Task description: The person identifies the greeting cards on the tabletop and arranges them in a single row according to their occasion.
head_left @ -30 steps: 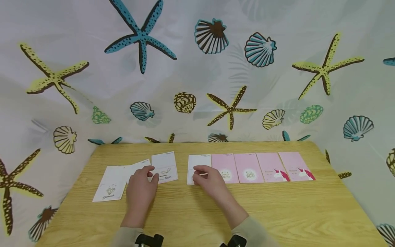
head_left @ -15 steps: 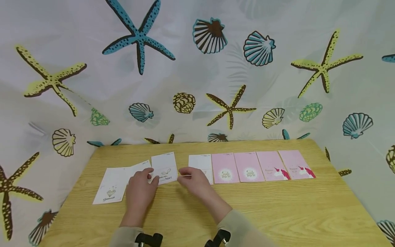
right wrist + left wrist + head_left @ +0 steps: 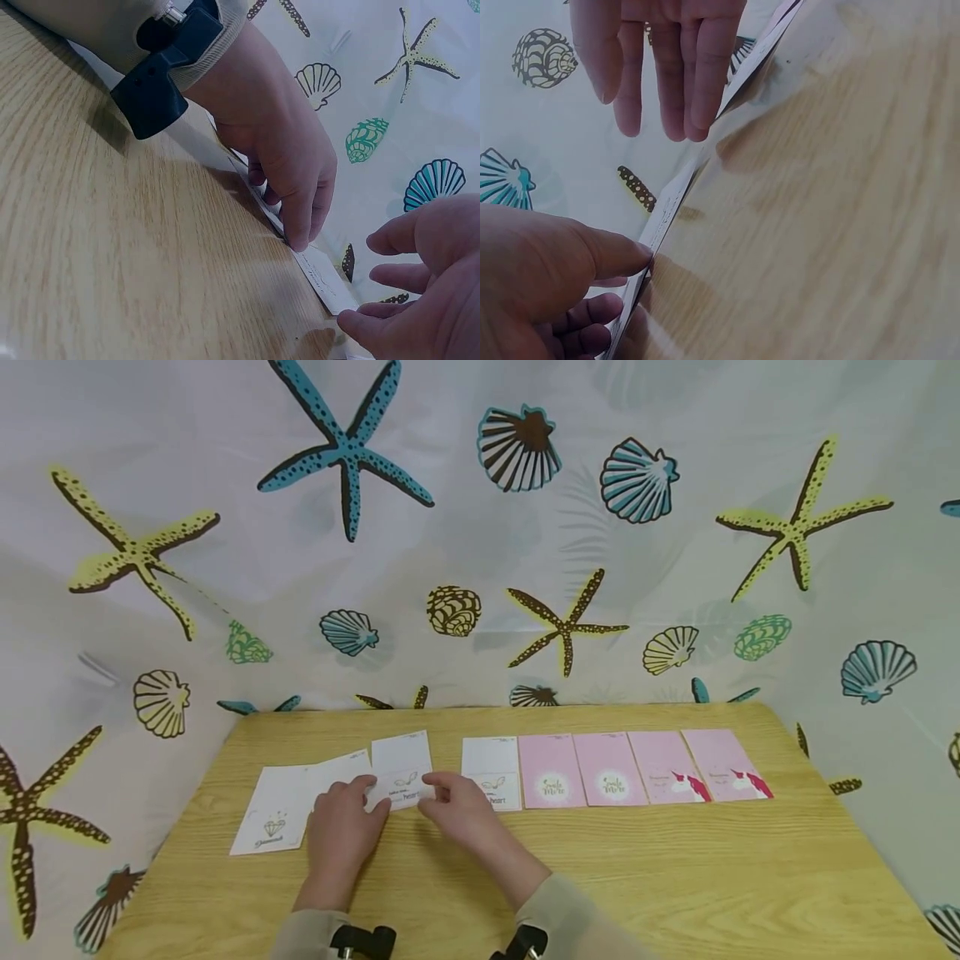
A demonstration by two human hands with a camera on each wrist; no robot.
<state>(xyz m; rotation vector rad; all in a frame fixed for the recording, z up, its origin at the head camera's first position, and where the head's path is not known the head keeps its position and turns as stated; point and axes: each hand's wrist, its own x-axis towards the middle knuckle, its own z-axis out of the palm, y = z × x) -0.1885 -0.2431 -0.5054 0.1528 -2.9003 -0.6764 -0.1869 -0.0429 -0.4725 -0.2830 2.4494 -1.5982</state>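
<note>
In the head view my left hand (image 3: 341, 827) rests low over a white card (image 3: 348, 766) in the left group, its fingers bent. Its thumb touches the lower left corner of another white card (image 3: 401, 760), marked "heart", as the right wrist view shows. At that card's right edge is my right hand (image 3: 465, 810), fingers spread apart, a fingertip right at the corner. In the left wrist view the right hand (image 3: 682, 67) has loose, parted fingers facing the left hand (image 3: 540, 277). A white card with a gold diamond (image 3: 272, 802) lies at the far left.
Right of a gap lies a matching white "heart" card (image 3: 491, 760), partly behind my right hand. Beside it run pink "Smile More" cards (image 3: 551, 760) and pink unicorn cards (image 3: 660, 756). All lie on a wooden table (image 3: 675, 877); a seashell-patterned cloth (image 3: 480, 543) hangs behind.
My right hand has moved left from over the white card beside the pink ones to the right edge of the left "heart" card. The left hand has barely moved.
</note>
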